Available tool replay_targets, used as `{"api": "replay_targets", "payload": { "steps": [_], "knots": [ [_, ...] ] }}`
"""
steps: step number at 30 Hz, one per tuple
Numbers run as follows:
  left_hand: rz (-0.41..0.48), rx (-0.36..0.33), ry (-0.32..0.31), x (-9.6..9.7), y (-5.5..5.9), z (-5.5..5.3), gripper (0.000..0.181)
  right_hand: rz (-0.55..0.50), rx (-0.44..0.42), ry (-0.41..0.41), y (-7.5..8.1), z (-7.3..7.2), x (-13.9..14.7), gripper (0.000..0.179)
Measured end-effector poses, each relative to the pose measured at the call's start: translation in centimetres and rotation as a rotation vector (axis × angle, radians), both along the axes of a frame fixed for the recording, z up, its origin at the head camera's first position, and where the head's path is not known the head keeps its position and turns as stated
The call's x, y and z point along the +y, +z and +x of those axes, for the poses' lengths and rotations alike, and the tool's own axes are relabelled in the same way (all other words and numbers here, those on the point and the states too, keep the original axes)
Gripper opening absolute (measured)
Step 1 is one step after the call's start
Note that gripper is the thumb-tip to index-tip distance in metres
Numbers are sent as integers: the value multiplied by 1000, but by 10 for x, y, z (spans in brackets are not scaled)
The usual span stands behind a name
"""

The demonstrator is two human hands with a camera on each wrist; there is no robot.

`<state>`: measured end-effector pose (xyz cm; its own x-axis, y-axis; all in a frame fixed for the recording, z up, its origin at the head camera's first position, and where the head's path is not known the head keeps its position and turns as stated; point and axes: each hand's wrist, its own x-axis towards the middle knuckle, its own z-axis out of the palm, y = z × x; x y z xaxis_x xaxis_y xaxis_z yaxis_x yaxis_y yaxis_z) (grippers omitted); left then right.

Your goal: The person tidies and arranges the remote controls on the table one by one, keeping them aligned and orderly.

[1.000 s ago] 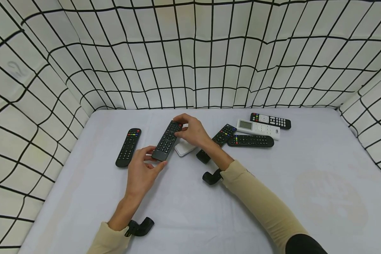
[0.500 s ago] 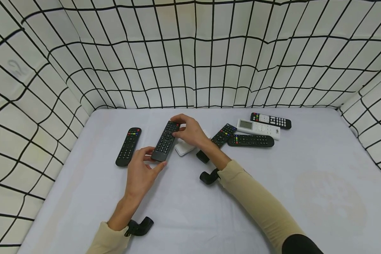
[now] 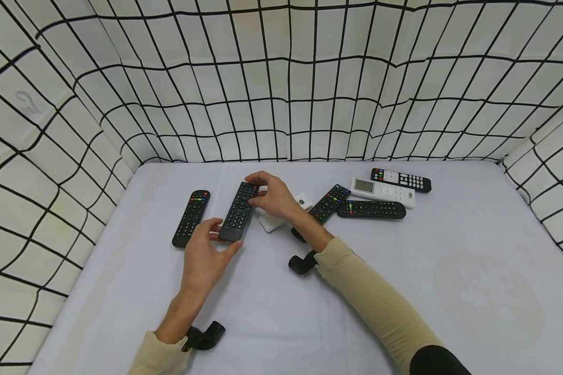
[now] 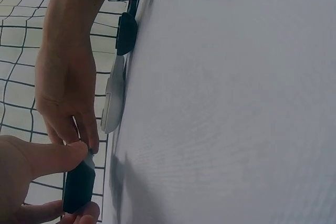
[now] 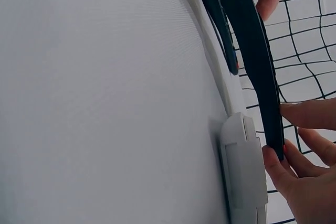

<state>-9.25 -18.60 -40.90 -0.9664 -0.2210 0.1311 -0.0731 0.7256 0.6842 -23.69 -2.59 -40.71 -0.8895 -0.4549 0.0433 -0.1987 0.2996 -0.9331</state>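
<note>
Both hands hold a black remote control (image 3: 236, 213), tilted, its buttons facing up toward the head camera. My left hand (image 3: 204, 263) pinches its near end between thumb and fingers. At the far end, beside the red button, my right hand (image 3: 276, 198) grips it with fingertips and thumb. Seen edge-on in the right wrist view, the remote (image 5: 254, 61) stands off the white tabletop. A second black remote (image 3: 191, 219) lies just left of the left hand. Under the right hand is a white remote (image 3: 270, 223), partly hidden by it.
Right of the hands, a black remote (image 3: 328, 204) lies diagonally, its lower end behind the right wrist. Beyond it are another black remote (image 3: 370, 209), a white remote with a screen (image 3: 377, 190) and a black one with white buttons (image 3: 405, 180). Black-grid netting (image 3: 300, 114) encloses the table.
Both hands have shifted slightly left with the held remote, the right hand more so. More of the white remote shows behind the right hand. The other remotes lie as before.
</note>
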Motion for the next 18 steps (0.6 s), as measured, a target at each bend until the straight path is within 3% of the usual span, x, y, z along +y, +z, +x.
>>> {"api": "replay_targets", "payload": {
  "steps": [18],
  "knots": [
    [-47, -26, 9, -8, 3, 1, 65, 16, 19, 49, 0, 0, -18, 60]
  ]
}}
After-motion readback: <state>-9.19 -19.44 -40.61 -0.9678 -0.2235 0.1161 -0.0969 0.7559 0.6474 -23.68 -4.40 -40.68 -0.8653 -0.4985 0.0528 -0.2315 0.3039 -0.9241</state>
